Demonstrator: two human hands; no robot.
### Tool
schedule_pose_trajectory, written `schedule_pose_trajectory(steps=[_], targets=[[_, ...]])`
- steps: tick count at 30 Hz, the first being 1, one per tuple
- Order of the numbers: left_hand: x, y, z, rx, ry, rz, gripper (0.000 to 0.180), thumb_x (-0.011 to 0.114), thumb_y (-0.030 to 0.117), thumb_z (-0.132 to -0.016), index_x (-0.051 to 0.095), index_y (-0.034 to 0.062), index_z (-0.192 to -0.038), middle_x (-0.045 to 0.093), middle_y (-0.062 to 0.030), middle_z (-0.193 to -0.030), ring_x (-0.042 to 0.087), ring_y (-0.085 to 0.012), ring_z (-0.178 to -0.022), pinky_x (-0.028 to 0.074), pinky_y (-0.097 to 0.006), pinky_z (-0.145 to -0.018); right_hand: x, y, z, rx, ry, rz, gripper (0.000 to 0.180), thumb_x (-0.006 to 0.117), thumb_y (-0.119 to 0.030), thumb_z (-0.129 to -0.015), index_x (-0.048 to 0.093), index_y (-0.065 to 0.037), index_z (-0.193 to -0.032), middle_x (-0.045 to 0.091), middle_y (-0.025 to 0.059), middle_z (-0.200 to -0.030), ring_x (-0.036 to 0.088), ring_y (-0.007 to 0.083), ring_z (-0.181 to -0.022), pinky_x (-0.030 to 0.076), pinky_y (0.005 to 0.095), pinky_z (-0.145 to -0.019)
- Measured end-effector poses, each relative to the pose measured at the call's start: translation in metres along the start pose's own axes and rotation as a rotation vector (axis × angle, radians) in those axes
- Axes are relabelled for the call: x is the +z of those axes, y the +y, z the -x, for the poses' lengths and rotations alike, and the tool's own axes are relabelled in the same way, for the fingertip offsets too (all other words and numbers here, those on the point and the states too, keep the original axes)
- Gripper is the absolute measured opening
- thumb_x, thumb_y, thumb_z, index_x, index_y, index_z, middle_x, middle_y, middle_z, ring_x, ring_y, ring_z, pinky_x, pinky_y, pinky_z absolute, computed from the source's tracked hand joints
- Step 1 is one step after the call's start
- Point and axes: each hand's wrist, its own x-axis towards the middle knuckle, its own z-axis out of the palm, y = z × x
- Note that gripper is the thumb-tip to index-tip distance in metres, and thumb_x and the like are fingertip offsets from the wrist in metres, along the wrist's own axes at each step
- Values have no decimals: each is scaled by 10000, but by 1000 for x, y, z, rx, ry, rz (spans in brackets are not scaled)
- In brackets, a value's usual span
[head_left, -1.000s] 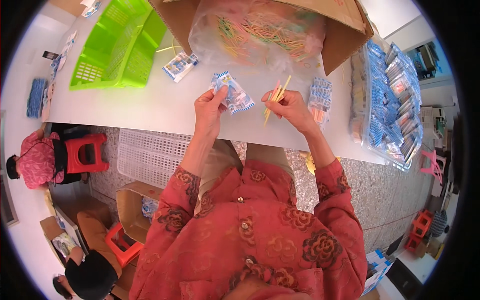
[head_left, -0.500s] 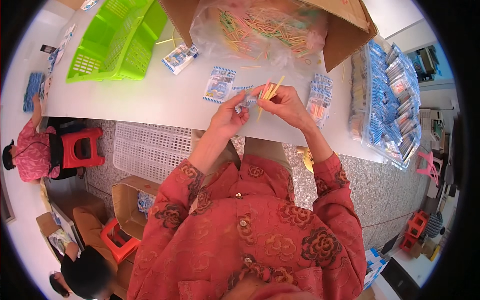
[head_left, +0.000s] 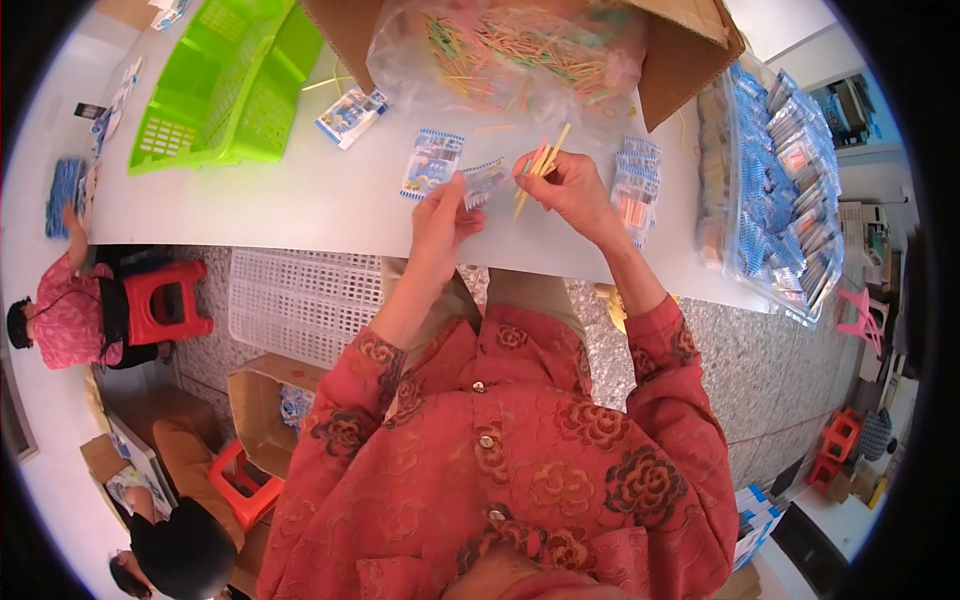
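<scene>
The left hand (head_left: pixel 440 215) pinches a small packet (head_left: pixel 485 182) above the white surface (head_left: pixel 300 200); the right hand (head_left: pixel 570 185) grips several thin sticks (head_left: pixel 540 165), tips at the packet's mouth. Filled packets (head_left: pixel 632 190) are stacked just right, a big heap (head_left: pixel 780 150) farther right; an empty one (head_left: pixel 432 162) lies left. The bag of sticks (head_left: pixel 510 50) looks well stocked, so much seems left. Open room lies left, toward the green basket (head_left: pixel 230 90).

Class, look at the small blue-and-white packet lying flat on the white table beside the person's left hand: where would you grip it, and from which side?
Probably the near short edge of the flat packet, approached from the person's side. It lies flat, so pinch that free edge between thumb and fingertip. The left hand is just below it, already pinching another packet, while the right hand holds thin sticks.
</scene>
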Motion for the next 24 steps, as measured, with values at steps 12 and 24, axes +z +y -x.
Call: schedule_pose_trajectory(steps=[12,24], targets=[[2,24,14,1079,-201,-989,269,713,73,-729,642,-20,-972,636,-142,-983,611,-264,-906,482,-350,-780,-6,-4,3,58,-82,-136,139,671,-125,-826,659,-23,-919,542,-33,-639,455,31,-536,360,192,-474],[14,17,23,899,-37,-756,107,723,29,-738,671,-23,-816,615,-77,-713,558,-123,-625,429,-253,-567,1,-15,5,82,-112,-195,147,668,-129,-831,661,-21,-931,537,-34,-641,452,33,-539,355,194,-479]])
